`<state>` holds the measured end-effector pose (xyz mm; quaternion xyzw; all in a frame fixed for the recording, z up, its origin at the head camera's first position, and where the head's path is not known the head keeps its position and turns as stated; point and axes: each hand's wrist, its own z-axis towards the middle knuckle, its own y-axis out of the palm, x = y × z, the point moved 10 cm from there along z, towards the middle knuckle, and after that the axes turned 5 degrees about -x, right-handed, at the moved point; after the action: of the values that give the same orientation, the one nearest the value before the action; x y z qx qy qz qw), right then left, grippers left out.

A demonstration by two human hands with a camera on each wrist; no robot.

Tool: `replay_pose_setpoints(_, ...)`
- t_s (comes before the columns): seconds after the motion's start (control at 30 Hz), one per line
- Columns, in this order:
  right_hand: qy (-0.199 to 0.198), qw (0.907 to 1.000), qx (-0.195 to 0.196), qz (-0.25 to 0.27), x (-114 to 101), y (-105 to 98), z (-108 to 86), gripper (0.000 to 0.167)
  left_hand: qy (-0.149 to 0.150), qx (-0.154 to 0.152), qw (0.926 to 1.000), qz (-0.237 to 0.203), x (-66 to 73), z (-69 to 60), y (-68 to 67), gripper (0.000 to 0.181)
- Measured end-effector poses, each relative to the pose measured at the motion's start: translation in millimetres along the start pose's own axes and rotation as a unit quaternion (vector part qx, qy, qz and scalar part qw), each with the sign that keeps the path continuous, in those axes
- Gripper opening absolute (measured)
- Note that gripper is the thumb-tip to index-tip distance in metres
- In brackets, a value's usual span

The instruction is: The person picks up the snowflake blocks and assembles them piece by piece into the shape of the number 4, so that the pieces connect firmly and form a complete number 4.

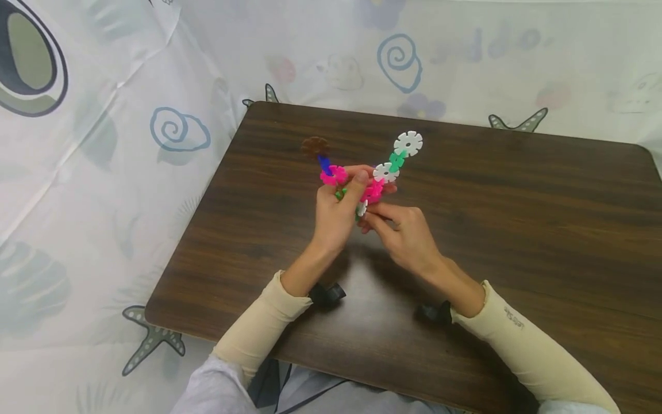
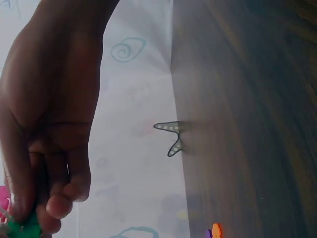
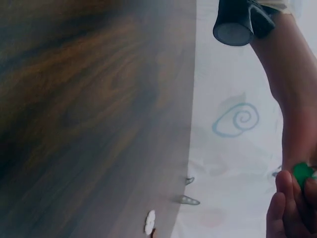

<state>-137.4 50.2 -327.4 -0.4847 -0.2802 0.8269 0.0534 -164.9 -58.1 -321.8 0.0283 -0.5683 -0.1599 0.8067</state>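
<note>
In the head view, a V-shaped chain of notched plastic snowflake discs is held above the table. One arm of it has a brown disc (image 1: 315, 147), a blue disc (image 1: 324, 165) and a pink disc (image 1: 334, 175). The other arm runs through white and green pieces up to a white disc (image 1: 408, 144). My left hand (image 1: 337, 214) grips the chain near its middle, thumb on top. With thumb and fingers my right hand (image 1: 405, 233) pinches the lower end, by a small white disc (image 1: 363, 207). A green disc (image 3: 302, 174) shows between fingers in the right wrist view.
Below the hands lies the dark wood table (image 1: 517, 230). A white printed sheet (image 1: 320, 52) hangs behind it and to the left. Black camera mounts (image 1: 328, 294) hang under both wrists. An orange disc (image 2: 217, 230) shows at the left wrist view's bottom edge.
</note>
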Motion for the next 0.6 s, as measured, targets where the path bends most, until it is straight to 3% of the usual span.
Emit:
replay_pose_setpoints(0.17, -0.020, 0.9998, 0.001, -0.008, -7.2, 0.0, 3.1, 0.010, 0.010, -0.002, 0.9996, -0.026, 2.2, -0.6, -1.0, 0.056)
replay_pose_setpoints(0.27, -0.022, 0.9996, -0.011, -0.015, -7.4, 0.8, 4.9, 0.010, 0.000, -0.010, 0.9992, -0.040, -0.9, -1.6, -2.2, 0.057)
replay_pose_setpoints(0.43, -0.018, 0.9991, -0.026, -0.026, -5.5, 2.2, 6.1, 0.010, -0.011, -0.024, 0.9987, -0.042, -4.5, -3.4, -3.8, 0.044)
replay_pose_setpoints(0.6, -0.025, 0.9991, -0.019, -0.028, -4.0, 1.6, 4.9, 0.010, -0.002, -0.042, 0.9991, -0.002, -0.5, -3.5, -3.3, 0.029)
